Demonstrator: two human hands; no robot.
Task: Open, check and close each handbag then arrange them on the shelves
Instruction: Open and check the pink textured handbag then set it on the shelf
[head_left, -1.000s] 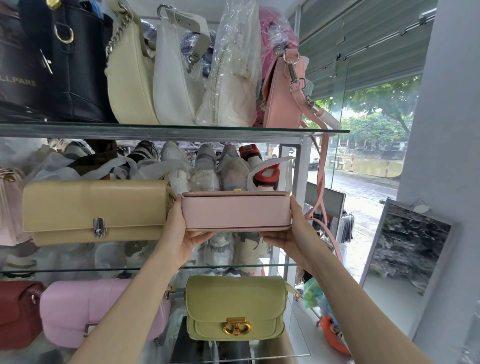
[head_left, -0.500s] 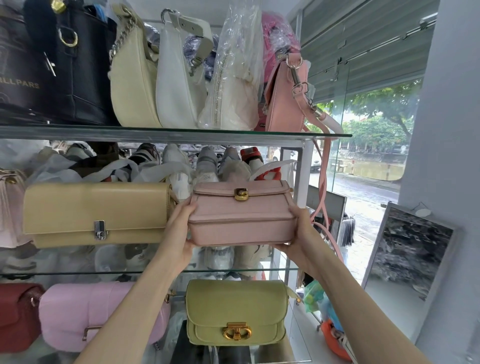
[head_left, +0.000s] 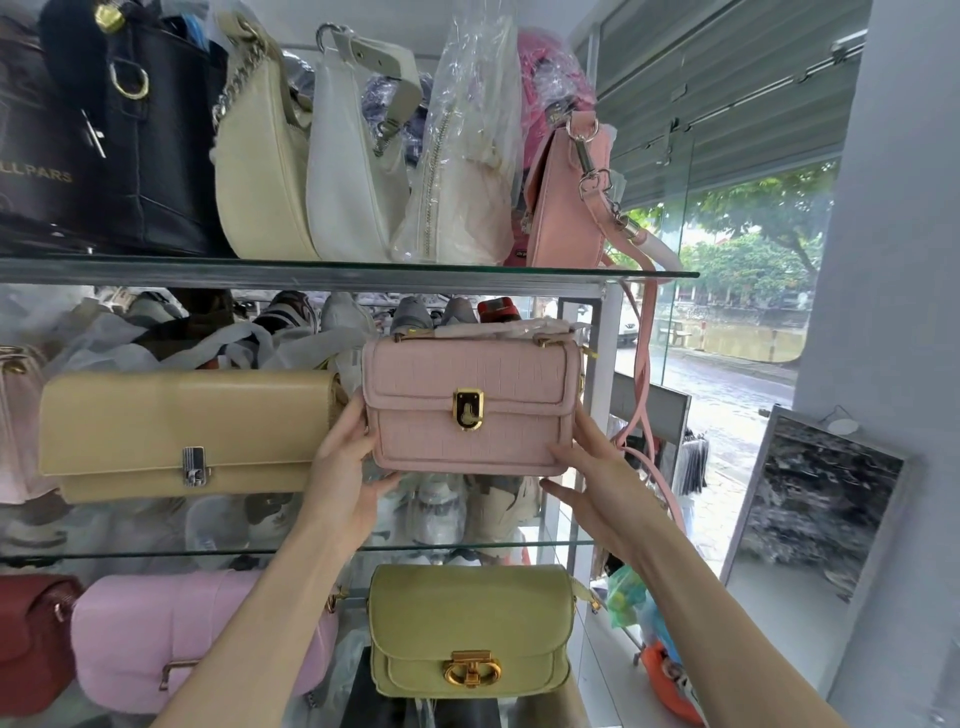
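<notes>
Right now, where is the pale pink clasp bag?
Centre of the head view, the pale pink clasp bag is held between both hands, right of the tan clutch, above the yellow-green bag.

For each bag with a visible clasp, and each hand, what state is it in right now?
Pink bag: flap closed, upright, held at middle-shelf height.
Left hand: grips the pink bag's left end.
Right hand: grips its right end.
Beige clutch: flap closed, on the middle shelf.
Green bag: flap closed, on the lower shelf.
Lilac bag: flap closed, beside the green bag.
</notes>
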